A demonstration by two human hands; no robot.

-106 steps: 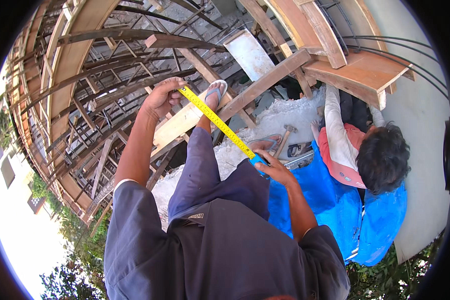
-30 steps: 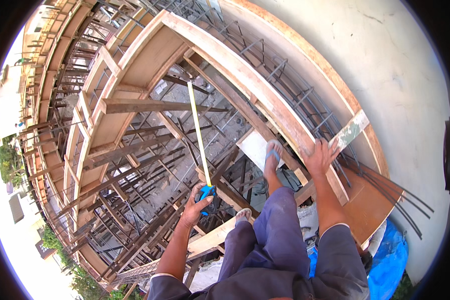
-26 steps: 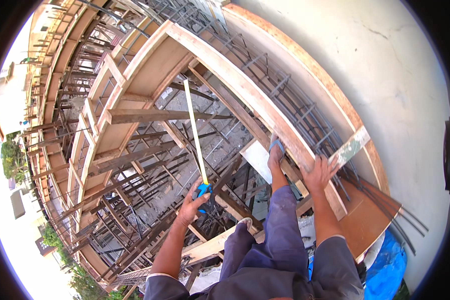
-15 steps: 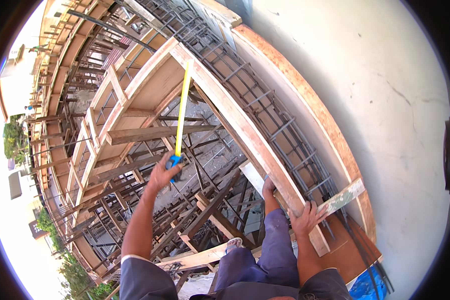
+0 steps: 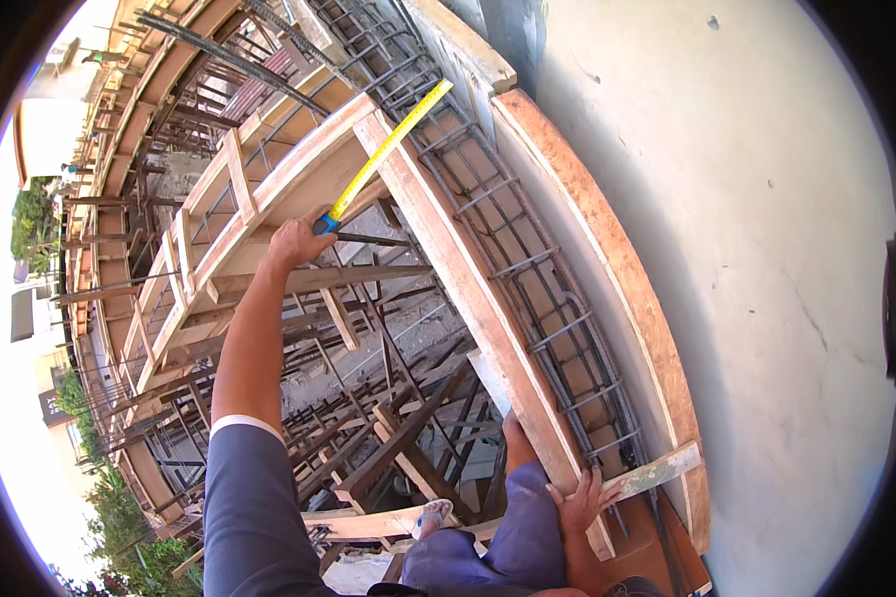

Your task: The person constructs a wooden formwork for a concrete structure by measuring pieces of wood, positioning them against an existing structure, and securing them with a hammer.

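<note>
My left hand (image 5: 297, 241) is closed round a blue tape measure (image 5: 326, 225). Its yellow blade (image 5: 388, 146) is pulled out up and to the right. The blade crosses the long wooden formwork board (image 5: 468, 274), and its free end lies over the steel rebar cage (image 5: 513, 214). Lower right, my right hand (image 5: 577, 500) grips the near part of that same board, fingers over its edge. Beside those fingers a short wooden crosspiece (image 5: 657, 470) spans to the curved outer form (image 5: 607, 244).
A pale wall (image 5: 767, 249) rises on the right. Below on the left are curved formwork (image 5: 259, 199), timber props (image 5: 408, 428) and a drop to the ground. My sandalled foot (image 5: 431, 519) rests on a plank (image 5: 368, 525). Rebar ends (image 5: 219, 60) jut out at top left.
My left hand has moved up and away with the tape measure, and the blade has swung right, across the board and over the rebar. My right hand stays on the board.
</note>
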